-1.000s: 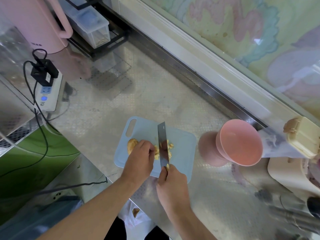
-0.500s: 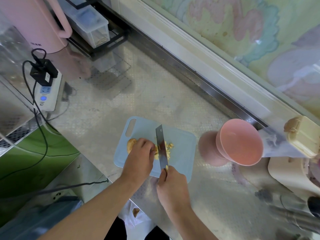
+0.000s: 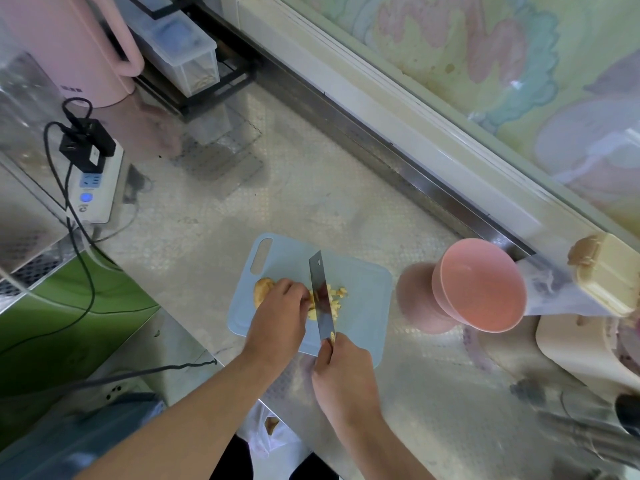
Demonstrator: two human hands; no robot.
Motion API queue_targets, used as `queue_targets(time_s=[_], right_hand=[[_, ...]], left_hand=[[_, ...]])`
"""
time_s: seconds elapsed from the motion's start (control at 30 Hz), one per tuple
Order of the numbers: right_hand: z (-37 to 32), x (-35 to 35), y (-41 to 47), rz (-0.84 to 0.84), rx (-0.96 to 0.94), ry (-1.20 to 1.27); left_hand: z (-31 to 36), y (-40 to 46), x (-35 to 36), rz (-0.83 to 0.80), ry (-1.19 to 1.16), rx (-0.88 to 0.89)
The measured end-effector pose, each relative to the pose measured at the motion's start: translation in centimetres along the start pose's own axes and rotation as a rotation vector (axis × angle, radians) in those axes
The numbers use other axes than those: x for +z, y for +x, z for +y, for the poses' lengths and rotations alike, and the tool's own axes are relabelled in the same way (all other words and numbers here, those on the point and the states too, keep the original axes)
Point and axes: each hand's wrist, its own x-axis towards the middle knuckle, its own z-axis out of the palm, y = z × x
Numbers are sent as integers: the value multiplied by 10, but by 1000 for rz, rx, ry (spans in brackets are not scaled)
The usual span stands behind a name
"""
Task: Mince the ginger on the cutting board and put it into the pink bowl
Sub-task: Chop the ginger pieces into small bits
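Nearest, the right hand (image 3: pixel 346 372) is curling round the handle of the knife (image 3: pixel 321 296), its grip closed on it; the blade, which was standing further right a second ago, is now sitting closer to the left hand (image 3: pixel 281 315), so I judge the cutting is working leftward into the uncut piece; that hand is bending its fingers (image 3: pixel 300 291) over the ginger (image 3: pixel 264 289), pinning it to the cutting board (image 3: pixel 363 289); small cut bits are lying just right of the blade; mincing looks only partly done; further right on the bench (image 3: pixel 311 195), the pink bowl (image 3: pixel 481 285) is waiting, seemingly holding no ginger yet
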Motion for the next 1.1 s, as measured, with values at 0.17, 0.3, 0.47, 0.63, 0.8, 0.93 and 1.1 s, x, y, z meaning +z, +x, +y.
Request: queue_targets(time_s=[0.17, 0.3, 0.47, 0.63, 0.8, 0.93, 1.1], right_hand=[[0, 0, 1, 2, -14, -37], [1, 0, 3, -6, -19, -52], [-1, 0, 5, -19, -10, -53], [-2, -3, 6, -24, -9, -52], [-1, -4, 10, -48, 5, -85], [2, 1, 11, -68, 29, -85], [-5, 2, 16, -61, 22, -89]], left_hand=[[0, 2, 0, -17, 13, -19], [1, 2, 0, -12, 16, -14], [3, 3, 0, -7, 23, 2], [3, 4, 0, -10, 18, 5], [3, 5, 0, -6, 24, 15], [4, 4, 0, -8, 29, 4], [4, 5, 0, -10, 13, -20]])
